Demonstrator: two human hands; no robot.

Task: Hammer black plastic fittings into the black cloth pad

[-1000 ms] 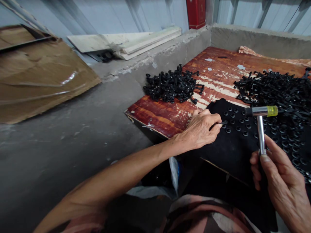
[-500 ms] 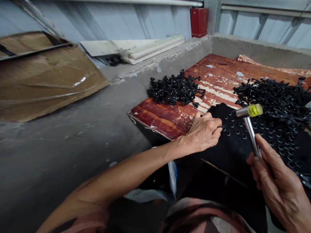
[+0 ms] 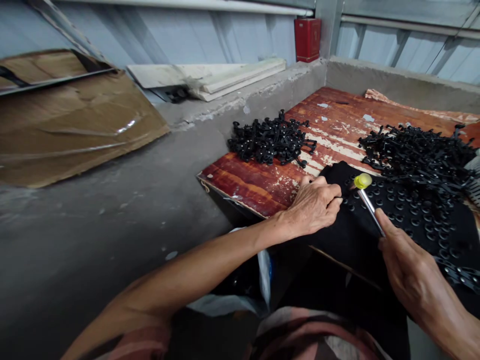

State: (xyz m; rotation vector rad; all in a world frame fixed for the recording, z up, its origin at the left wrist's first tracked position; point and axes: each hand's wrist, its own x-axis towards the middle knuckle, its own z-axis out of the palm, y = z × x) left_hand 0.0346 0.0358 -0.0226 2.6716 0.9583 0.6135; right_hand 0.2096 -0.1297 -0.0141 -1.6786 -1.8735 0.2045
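Note:
My right hand (image 3: 410,260) is wrapped round the metal handle of a small hammer (image 3: 369,204) with a translucent yellow face. The hammer's head is over the black mat (image 3: 347,245), just right of my left hand (image 3: 315,202). That hand rests at the mat's left edge, fingers curled in and pressed together; whatever they grip is hidden. Rows of small round black pieces (image 3: 399,206) sit on the mat. Beyond my left hand lies a pile of small black parts with round ends (image 3: 268,139).
A larger heap of similar black parts (image 3: 416,150) lies at the right of the worn reddish board (image 3: 243,175). Below the board's front edge is a white plastic bag (image 3: 265,275). Cardboard (image 3: 75,125) is at the left, and a red tin (image 3: 307,40) stands on the back ledge.
My right hand has swung the hammer leftward, bringing its head closer to my left hand and its face round towards me. My left hand has hardly moved.

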